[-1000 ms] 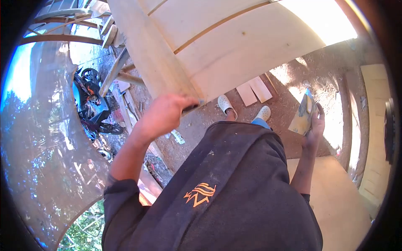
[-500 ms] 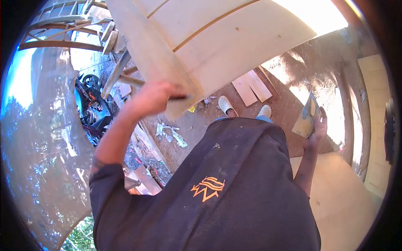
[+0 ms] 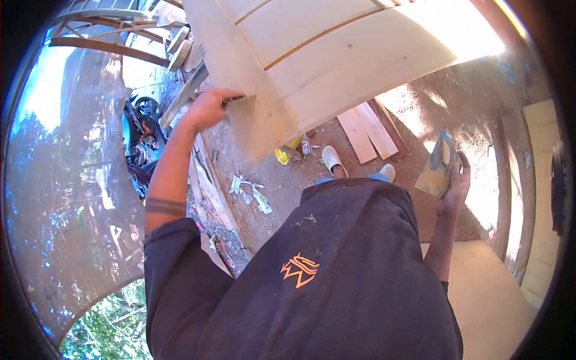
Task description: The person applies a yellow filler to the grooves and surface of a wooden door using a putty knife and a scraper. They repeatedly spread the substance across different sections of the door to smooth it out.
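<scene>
My left hand point(image 3: 210, 109) is closed at the left edge of a large pale wooden panel point(image 3: 342, 72), its fingers pinching a thin, dark-edged flat scraper point(image 3: 237, 98) against the surface. Most of that scraper is hidden by the fingers. A yellowish smear runs along the panel's edge strip point(image 3: 264, 123) beside it. Off to the right, my right hand point(image 3: 457, 185) grips a small flat board point(image 3: 431, 176) from below and behind. On the board sits a pale lump of paste-like filler point(image 3: 445, 152).
Two pale wooden offcuts point(image 3: 367, 133) lie on the dirt floor beyond my shoes point(image 3: 333, 159). Torn plastic wrapping point(image 3: 252, 193) and a yellow wrapper point(image 3: 282, 157) litter the ground. A pale sheet point(image 3: 480, 288) is at lower right; wooden frames point(image 3: 108, 51) stand upper left.
My left hand has moved up and left along the panel's edge, with the scraper still in it. The right hand keeps hold of the board. The whole view has shifted slightly.
</scene>
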A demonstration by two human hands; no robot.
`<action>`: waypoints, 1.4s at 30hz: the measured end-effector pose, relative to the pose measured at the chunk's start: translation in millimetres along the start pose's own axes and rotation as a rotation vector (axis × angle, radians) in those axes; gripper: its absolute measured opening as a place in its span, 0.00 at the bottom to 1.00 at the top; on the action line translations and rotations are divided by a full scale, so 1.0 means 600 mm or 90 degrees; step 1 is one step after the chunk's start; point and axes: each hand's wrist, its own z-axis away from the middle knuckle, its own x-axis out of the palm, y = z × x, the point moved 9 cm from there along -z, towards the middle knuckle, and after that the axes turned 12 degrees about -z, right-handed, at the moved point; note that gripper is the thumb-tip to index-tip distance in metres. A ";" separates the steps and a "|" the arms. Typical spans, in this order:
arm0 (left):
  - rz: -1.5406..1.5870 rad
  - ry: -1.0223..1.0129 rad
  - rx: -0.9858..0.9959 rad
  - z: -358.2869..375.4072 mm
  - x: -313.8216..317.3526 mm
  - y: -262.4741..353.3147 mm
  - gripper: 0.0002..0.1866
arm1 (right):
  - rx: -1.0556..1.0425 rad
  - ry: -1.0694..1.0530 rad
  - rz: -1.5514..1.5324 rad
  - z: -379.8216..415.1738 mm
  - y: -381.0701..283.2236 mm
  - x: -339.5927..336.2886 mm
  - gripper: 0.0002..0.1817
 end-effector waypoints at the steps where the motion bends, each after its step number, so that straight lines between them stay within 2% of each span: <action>1: 0.015 -0.014 -0.026 0.026 0.001 0.030 0.26 | 0.008 0.003 -0.003 0.001 -0.002 -0.002 0.21; 3: -0.011 -0.029 0.054 0.083 0.032 0.075 0.26 | 0.017 0.003 -0.015 -0.006 -0.006 -0.001 0.20; 5: 0.005 -0.113 0.054 0.137 0.051 0.130 0.26 | 0.030 -0.005 -0.024 -0.011 -0.001 0.012 0.20; 6: -0.002 -0.187 0.001 0.162 0.072 0.141 0.25 | 0.034 -0.006 -0.028 -0.012 0.002 0.022 0.19; 8: 0.332 -0.132 -0.135 0.170 0.061 0.178 0.21 | 0.064 -0.002 -0.039 -0.007 0.010 0.057 0.19; 10: 0.825 0.114 -0.249 0.171 0.042 0.184 0.18 | 0.105 -0.059 -0.096 -0.002 0.021 0.101 0.18; 11: 0.990 0.177 -0.239 0.169 0.031 0.208 0.19 | 0.138 -0.061 -0.126 0.002 0.031 0.119 0.18; 14: 1.164 0.313 -0.208 0.162 0.028 0.272 0.21 | 0.199 -0.136 -0.203 0.018 0.034 0.189 0.18; 17: 1.218 0.376 -0.151 0.163 0.031 0.316 0.23 | 0.248 -0.171 -0.266 0.041 0.017 0.239 0.17; 20: 1.091 0.478 -0.068 0.182 0.019 0.344 0.24 | 0.281 -0.156 -0.322 0.065 0.016 0.244 0.15; 21: 0.991 0.527 -0.033 0.195 0.015 0.351 0.20 | 0.279 -0.150 -0.340 0.077 0.007 0.249 0.14; 24: 0.443 0.639 0.296 0.235 -0.060 0.439 0.18 | 0.306 -0.151 -0.382 0.114 0.004 0.255 0.15; 26: 0.381 0.594 0.447 0.249 -0.060 0.469 0.19 | 0.266 -0.120 -0.352 0.136 0.002 0.259 0.13; 28: 0.270 0.541 0.481 0.258 -0.043 0.492 0.23 | 0.226 -0.112 -0.357 0.162 -0.002 0.273 0.12; 29: 0.215 0.551 0.480 0.264 -0.029 0.489 0.31 | 0.202 -0.100 -0.342 0.176 -0.004 0.276 0.12; 33: 0.302 0.589 0.455 0.276 0.000 0.440 0.35 | 0.114 -0.076 -0.251 0.222 -0.019 0.286 0.10; 37: 0.330 0.546 0.490 0.264 0.046 0.431 0.30 | 0.023 -0.028 -0.172 0.284 -0.037 0.251 0.11; 40: 0.246 0.349 0.484 0.209 0.123 0.439 0.29 | -0.041 -0.034 -0.181 0.324 -0.045 0.239 0.11; 41: 0.268 0.316 0.466 0.203 0.140 0.430 0.29 | -0.061 -0.049 -0.194 0.339 -0.048 0.242 0.11; 42: 0.377 0.303 0.400 0.195 0.133 0.409 0.29 | -0.062 -0.007 -0.198 0.342 -0.050 0.237 0.11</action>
